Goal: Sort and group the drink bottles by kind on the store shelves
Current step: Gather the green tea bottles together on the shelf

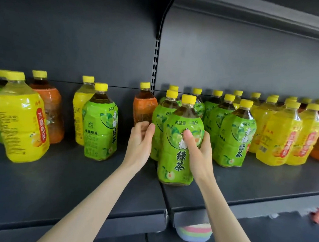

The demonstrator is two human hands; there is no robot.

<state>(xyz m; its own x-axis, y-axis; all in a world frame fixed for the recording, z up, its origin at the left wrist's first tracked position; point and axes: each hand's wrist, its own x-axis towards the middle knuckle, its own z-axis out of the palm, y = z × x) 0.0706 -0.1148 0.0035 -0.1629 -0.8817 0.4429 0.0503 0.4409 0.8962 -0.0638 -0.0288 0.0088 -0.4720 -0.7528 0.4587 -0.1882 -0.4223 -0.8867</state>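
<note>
Gripping the front green tea bottle (179,160) round its waist, right hand (200,152) fingers wrapping the label, standing forward on the shelf (73,190); left hand (140,138) hovering beside, fingers loosely curled, holding nothing. Probably handling heavy (looking full), film slick, walls yielding.

1. Both forearms are bare and stretch up from below, drawing closer together above the front edge of the shelf (54,189).
2. The left hand (140,138) stands on edge with the thumb uppermost. Its fingers are loosely curved and grip nothing (their tips are partly hidden behind the palm).
3. The right hand (200,152) grips the front green bottle (176,160), thumb pressed across its label, fingers wrapped round its right side.
4. Both wrists look nearly straight.
</note>
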